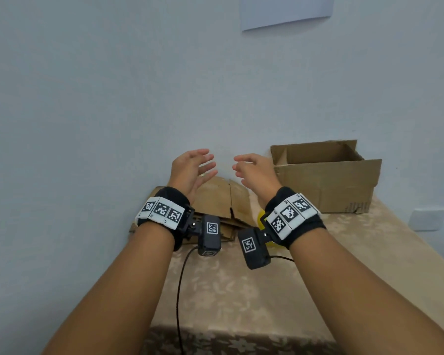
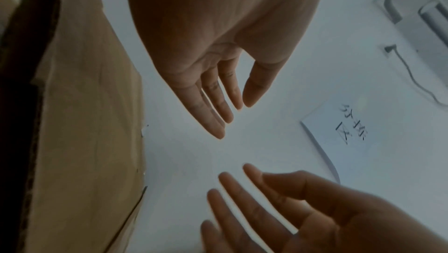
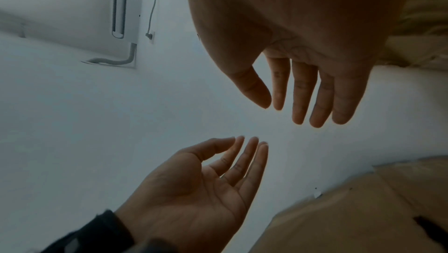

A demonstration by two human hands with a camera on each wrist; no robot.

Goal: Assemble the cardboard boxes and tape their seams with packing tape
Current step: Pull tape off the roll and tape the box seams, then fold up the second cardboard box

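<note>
Both hands are raised above the table with palms facing each other and fingers relaxed, holding nothing. My left hand [image 1: 207,162] [image 2: 218,92] and right hand [image 1: 242,164] [image 3: 303,92] hover a small gap apart, above a stack of flattened cardboard boxes [image 1: 215,198] that leans against the wall. The wrist views show that cardboard [image 2: 84,123] [image 3: 351,209] beside the hands. An assembled brown box [image 1: 326,178] stands open-topped at the back right of the table. A yellow object [image 1: 261,217] peeks out behind my right wrist, mostly hidden.
The table carries a beige patterned cloth [image 1: 228,283] and butts against a pale wall. A white paper sheet [image 1: 287,11] [image 2: 351,130] hangs on the wall above. A white wall socket [image 1: 427,219] sits at the right. A black cable [image 1: 180,290] trails from my left wrist camera.
</note>
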